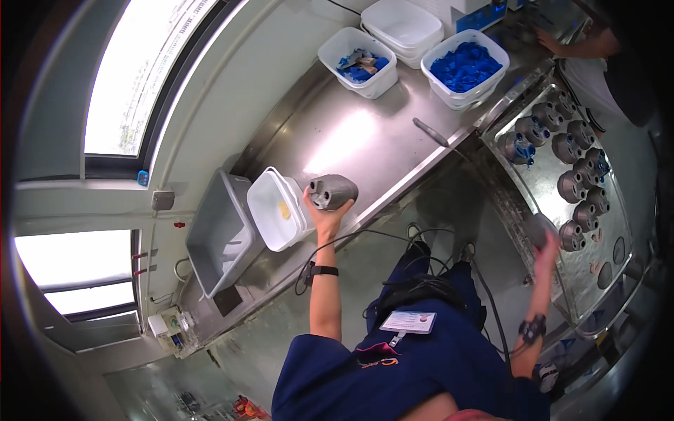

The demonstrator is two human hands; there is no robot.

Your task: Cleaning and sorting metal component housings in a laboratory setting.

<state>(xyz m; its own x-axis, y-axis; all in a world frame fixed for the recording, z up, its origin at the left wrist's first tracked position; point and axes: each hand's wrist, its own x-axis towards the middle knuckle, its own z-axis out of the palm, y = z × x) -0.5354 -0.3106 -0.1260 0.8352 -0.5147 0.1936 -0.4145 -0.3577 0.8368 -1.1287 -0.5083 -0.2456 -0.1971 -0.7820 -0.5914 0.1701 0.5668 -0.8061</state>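
My left hand [327,220] is wrapped round a grey, rounded housing [337,191] with round ports on one end, held up over the edge of the steel bench [379,151]. At the tray's near edge, my right hand [546,254] grips a dark grey oval piece [539,229]; both are smeared by motion, so its exact kind is unclear. Beyond that hand, several similar grey housings [570,237] stand in the metal tray [618,235]. Blue pieces cling to some of them. Flat dark ovals [605,275] lie near the tray's lower end.
A white tub [275,210] with a yellowish scrap and a grey bin [221,231] sit at the bench's left. Farther back are two tubs of blue scraps [358,63] [465,67] and a dark pen-like tool [430,131]. A black cable [393,231] crosses my front. Another person's arm [583,45] reaches in at upper right.
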